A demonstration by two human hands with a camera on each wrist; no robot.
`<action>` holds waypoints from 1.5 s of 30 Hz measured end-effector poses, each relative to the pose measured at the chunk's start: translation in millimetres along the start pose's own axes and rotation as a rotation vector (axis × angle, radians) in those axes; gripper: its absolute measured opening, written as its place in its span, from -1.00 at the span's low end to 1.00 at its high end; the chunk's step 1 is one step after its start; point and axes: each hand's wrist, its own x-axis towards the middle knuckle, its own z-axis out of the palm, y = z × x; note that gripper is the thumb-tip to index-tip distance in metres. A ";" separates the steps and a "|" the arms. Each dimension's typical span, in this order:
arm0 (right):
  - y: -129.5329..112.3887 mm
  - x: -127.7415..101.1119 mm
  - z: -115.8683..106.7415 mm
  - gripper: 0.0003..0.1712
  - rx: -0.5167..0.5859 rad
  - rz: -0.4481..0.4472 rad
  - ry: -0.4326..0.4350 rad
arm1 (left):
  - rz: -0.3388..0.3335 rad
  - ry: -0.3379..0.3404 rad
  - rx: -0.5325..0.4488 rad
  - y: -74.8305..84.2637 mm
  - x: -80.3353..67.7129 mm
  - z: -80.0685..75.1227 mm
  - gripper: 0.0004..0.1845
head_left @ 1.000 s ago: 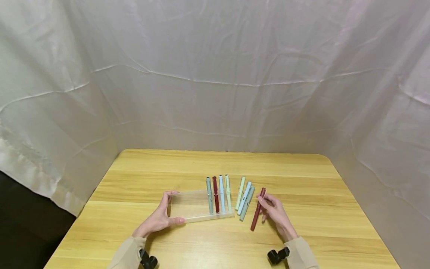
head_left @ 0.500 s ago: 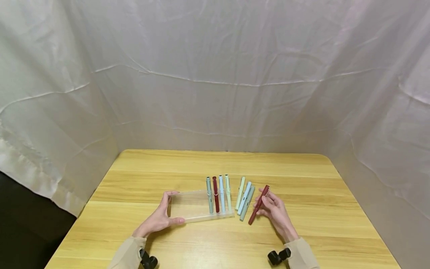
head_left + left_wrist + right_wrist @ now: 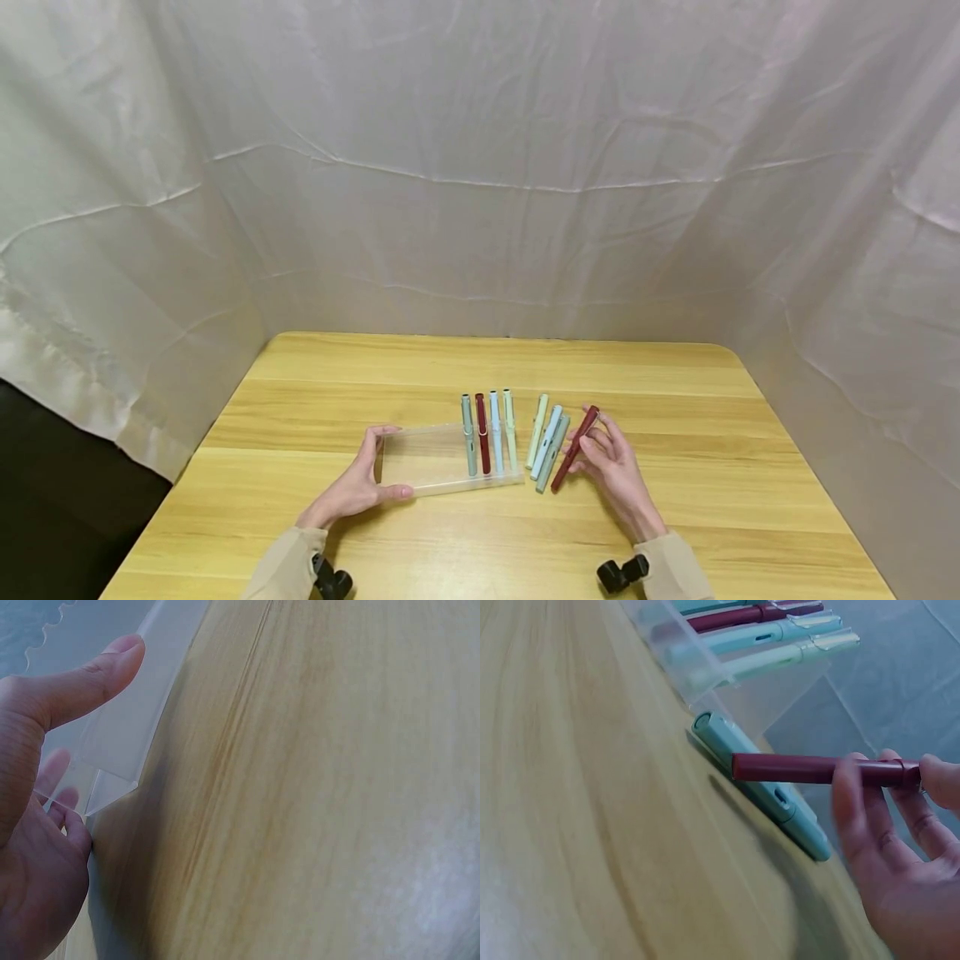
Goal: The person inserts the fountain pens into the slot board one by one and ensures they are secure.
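Observation:
My left hand holds the left end of a clear plastic pen stand, thumb on the front edge and fingers at the back. In the left wrist view the thumb lies over the stand's bent front lip. Several capped pens lie side by side in its right part, among them a dark red pen and a pale green one. Another dark red pen is in my right hand, held near its cap between thumb and fingers. It slants above the wood, casting a shadow.
Between stand and right hand, three pens lie on the wooden table: a pale green pen, a light blue pen and a grey-green pen. A pale cloth curtain hangs behind and at both sides.
My right hand has lifted the dark red pen slightly, moving it away from me, and its lower end has come closer to the grey-green pen. The fingers have shifted along it. My left hand stays put.

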 end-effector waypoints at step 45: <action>-18.0 27.6 93.3 -0.37 -0.301 -0.266 0.004 | 0.010 0.009 0.005 1.7 -1.9 2.4 -0.01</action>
